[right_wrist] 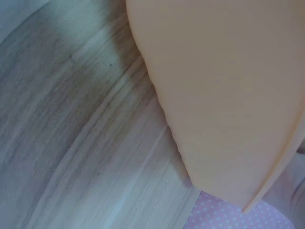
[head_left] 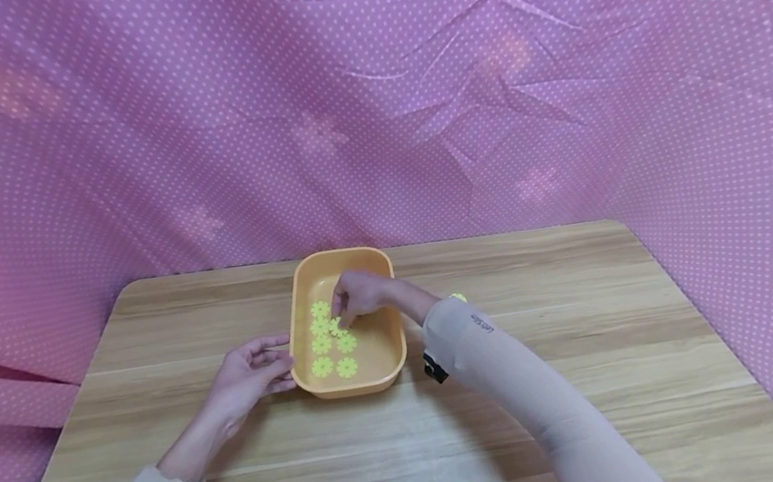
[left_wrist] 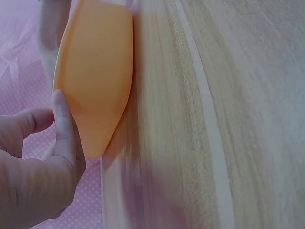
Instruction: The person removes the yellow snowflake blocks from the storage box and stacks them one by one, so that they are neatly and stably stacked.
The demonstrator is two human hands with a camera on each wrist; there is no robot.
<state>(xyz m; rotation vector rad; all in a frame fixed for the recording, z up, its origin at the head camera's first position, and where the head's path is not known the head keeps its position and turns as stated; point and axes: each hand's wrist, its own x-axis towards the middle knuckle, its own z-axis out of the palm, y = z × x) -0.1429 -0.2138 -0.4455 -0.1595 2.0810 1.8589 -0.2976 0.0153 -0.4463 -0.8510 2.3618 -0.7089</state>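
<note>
An orange plastic basin (head_left: 384,359) stands on the table with several flat yellow flower-shaped pieces (head_left: 323,366) laid in rows on the left part of its floor. My left hand (head_left: 247,378) pinches the basin's left rim between thumb and fingers; the left wrist view shows this hand (left_wrist: 43,167) at the edge of the orange wall (left_wrist: 97,67). Inside the basin, my right hand (head_left: 358,292) points fingertips down and pinches a yellow flower piece (head_left: 336,328) among the others. In the right wrist view the basin's outer wall (right_wrist: 224,95) hides most of that hand.
Another yellow piece (head_left: 459,297) lies on the wooden table (head_left: 600,342) right of the basin, partly covered by the right sleeve (head_left: 514,372). A pink dotted cloth (head_left: 366,109) hangs behind the table and along its sides.
</note>
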